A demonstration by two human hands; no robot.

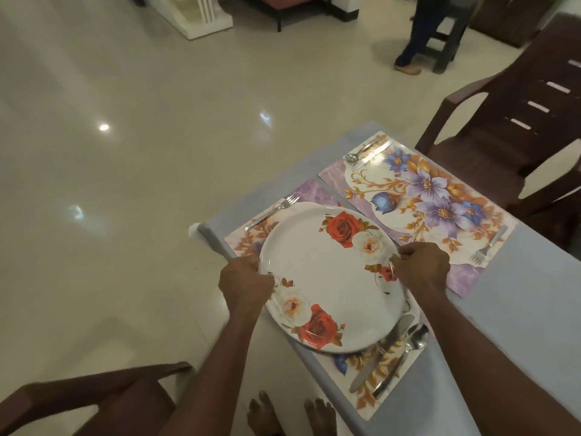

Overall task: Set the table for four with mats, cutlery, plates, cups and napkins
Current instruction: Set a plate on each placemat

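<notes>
- Two hands grip one rose-patterned plate [327, 275]: left hand [245, 283] curls on its near-left rim, right hand [421, 267] pinches its right rim.
- Plate sits over the near mat [390, 369] on the desk [518, 309], between a fork [272, 210] and a knife [380, 354] with a spoon [404, 354].

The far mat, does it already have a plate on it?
No. The far mat carries only a spoon, a knife and a fork.

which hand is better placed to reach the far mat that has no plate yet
Right, probably. The right hand grips the plate at the edge next to the far mat; the left hand grips the opposite edge, by the table corner.
</notes>
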